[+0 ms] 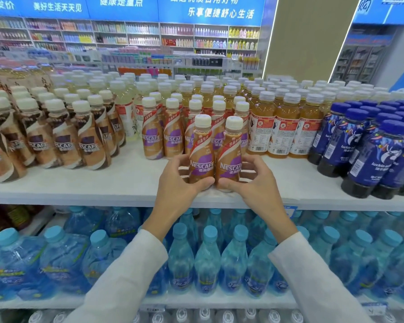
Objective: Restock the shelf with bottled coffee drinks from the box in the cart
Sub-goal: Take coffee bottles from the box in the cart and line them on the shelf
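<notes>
The left bottle (201,157) and right bottle (230,159), tan and purple with cream caps, stood upright and touching near the shelf's (79,183) front edge, gripped low by the left hand (180,180) and right hand (252,180). Matching bottles (152,134) stood just behind, perhaps in four columns.

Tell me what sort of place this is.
Probably a supermarket: a white shelf packed with rows of Nescafe bottles, water bottles on the tier below, and blue signs over stocked aisles behind.

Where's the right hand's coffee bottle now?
Head view, centre: the right hand holds the coffee bottle upright at the front of the shelf, beside the second bottle in the left hand, ahead of the purple-label rows.
</notes>
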